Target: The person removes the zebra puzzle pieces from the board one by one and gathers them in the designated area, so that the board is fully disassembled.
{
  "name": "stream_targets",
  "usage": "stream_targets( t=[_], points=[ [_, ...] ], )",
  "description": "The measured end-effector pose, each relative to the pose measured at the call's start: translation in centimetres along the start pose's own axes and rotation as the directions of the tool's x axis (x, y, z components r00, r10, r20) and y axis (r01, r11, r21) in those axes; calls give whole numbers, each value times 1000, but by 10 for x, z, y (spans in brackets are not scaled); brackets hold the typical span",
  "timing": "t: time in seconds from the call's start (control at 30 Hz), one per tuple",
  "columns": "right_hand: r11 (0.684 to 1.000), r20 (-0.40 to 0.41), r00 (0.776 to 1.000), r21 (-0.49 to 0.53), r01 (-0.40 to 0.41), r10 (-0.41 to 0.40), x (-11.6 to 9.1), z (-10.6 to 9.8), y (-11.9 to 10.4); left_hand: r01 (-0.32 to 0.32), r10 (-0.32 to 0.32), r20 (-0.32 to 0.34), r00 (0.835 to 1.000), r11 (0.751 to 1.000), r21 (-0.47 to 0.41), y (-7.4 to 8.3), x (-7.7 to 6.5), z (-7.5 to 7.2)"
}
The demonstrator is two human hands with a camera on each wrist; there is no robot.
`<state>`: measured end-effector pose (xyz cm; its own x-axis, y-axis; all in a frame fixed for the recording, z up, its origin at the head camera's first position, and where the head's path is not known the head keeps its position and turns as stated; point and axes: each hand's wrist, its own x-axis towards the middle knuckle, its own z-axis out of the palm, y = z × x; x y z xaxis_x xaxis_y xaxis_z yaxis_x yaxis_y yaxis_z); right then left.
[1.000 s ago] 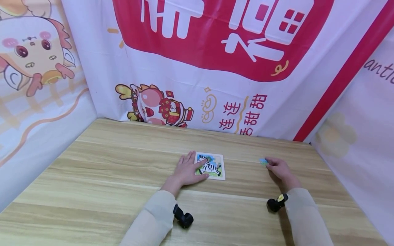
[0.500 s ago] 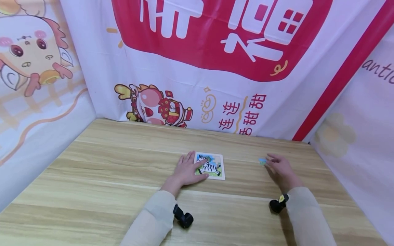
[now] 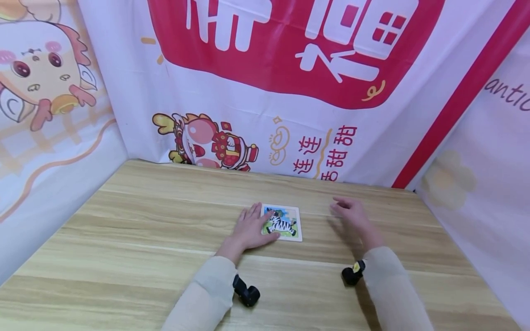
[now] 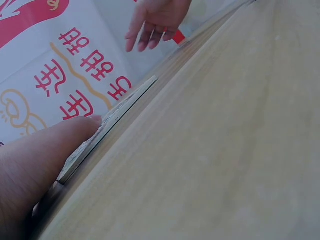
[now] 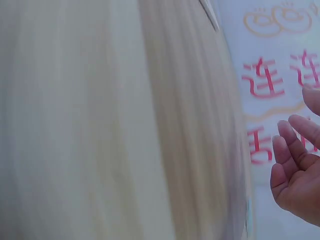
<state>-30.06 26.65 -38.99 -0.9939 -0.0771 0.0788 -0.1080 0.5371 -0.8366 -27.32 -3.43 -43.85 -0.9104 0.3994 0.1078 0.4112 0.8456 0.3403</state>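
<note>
A small zebra jigsaw puzzle in a white frame lies flat on the table, with a tan patch at its upper right. My left hand rests spread on its left side, the thumb across the picture. From the left wrist view, the thumb presses on the thin board. To the right of the puzzle, my right hand is raised over the table with loosely bent fingers and holds nothing. A thin blue edge, apparently a puzzle piece, shows low on the table in the right wrist view; the head view hides it.
The wood-grain table runs back to a printed cloth backdrop, with more printed cloth on both sides. A black wrist camera sits on the left sleeve and another camera on the right.
My right hand has let go of the blue-green puzzle piece on the table and moved left, toward the puzzle. The left hand has stayed on the puzzle.
</note>
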Motion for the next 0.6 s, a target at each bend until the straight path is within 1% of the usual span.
stream_targets(
  t=[0.07, 0.13, 0.23, 0.37, 0.53, 0.6],
  points=[
    [1000, -5, 1000, 23, 21, -21, 3, 10, -5, 10, -10, -5, 1000, 1000, -16, 0, 0, -1],
    [999, 1, 1000, 42, 20, -20, 6, 20, -10, 21, -21, -10, 1000, 1000, -17, 0, 0, -1],
    [999, 26, 1000, 52, -8, 7, 9, 33, -16, 27, -27, -23, 999, 1000, -8, -1, -1, -3],
    [996, 60, 997, 76, -46, 42, 10, 48, -24, 30, -30, -20, 999, 999, 16, -3, -1, -3],
    [994, 60, 998, 102, -30, 24, 13, 70, -30, 34, -34, -13, 999, 999, 18, -4, 0, -1],
    [996, 65, 998, 90, -21, 15, 13, 77, -32, 35, -34, -14, 999, 999, 20, -4, 0, 0]
  ],
)
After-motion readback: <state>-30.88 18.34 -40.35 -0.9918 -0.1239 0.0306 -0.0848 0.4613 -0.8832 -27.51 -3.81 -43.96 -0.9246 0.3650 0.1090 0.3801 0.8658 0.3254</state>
